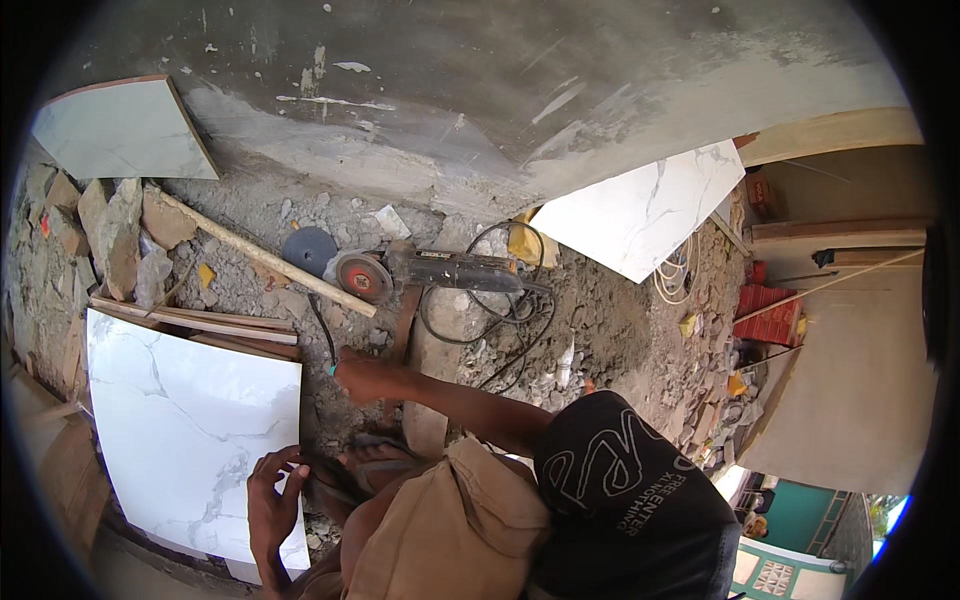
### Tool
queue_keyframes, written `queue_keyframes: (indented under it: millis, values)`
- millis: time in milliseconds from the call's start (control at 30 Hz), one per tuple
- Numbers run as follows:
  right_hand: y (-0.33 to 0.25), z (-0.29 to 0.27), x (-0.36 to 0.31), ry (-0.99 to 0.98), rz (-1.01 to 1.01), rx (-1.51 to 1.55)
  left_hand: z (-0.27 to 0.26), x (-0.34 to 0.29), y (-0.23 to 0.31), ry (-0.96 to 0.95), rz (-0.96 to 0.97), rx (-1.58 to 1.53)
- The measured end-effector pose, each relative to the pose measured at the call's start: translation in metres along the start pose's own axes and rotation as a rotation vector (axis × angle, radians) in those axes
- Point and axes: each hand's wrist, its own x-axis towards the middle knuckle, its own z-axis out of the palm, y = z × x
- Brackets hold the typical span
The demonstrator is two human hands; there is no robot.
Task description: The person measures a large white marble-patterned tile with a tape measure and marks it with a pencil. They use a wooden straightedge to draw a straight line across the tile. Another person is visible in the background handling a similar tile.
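My left hand (272, 505) is over the lower right edge of a white marble-patterned tile (195, 420), fingers bent and apart, with nothing seen in it. The fingers of my right hand (362, 377) are closed by a small green end on a thin, dark, curved cord-like piece (322, 328). I cannot make out exactly what this piece is. Beyond the right hand an angle grinder (450, 270) lies on its side, its disc (363, 278) toward the left. A loose dark grey disc (310, 250) rests on the rubble beside a wooden stick (265, 250).
A black cable (425, 315) loops around the grinder. More marble-patterned tiles lean at the wall, one at the left (125, 130) and one at the right (645, 210). Broken stones (120, 230) lie at the far left. Wood strips (200, 320) sit under the near tile; a red crate-like object (768, 315) stands right.
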Motion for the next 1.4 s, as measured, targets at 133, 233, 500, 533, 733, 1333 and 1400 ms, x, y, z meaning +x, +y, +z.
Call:
queue_keyframes:
  millis: [133, 233, 500, 533, 733, 1333, 1400]
  values:
    - [-0.049, -0.033, -0.025, 0.507, -0.075, -0.45, 0.003, -0.038, 0.001, -0.213, -0.165, -0.355]
    - [-0.107, -0.125, -0.014, 0.313, -0.124, 0.072, -0.018, -0.068, 0.002, -0.151, -0.182, -0.206]
    - [-0.233, -0.314, 0.076, 1.155, -0.593, -0.356, 0.0, -0.118, -0.006, -0.064, -0.239, -0.402]
    - [-0.24, -0.33, 0.099, 1.201, -0.564, -0.492, -0.001, -0.116, -0.007, -0.087, -0.218, -0.385]
    - [-0.273, -0.364, 0.201, 1.28, -0.255, -1.133, 0.005, -0.111, -0.028, -0.005, -0.127, -0.409]
    - [-0.278, -0.308, 0.256, 0.896, -0.232, -0.716, 0.009, -0.123, -0.062, 0.149, 0.005, -0.466]
    - [-0.284, -0.296, 0.261, 0.892, -0.269, -0.7, 0.012, -0.126, -0.066, 0.171, 0.021, -0.458]
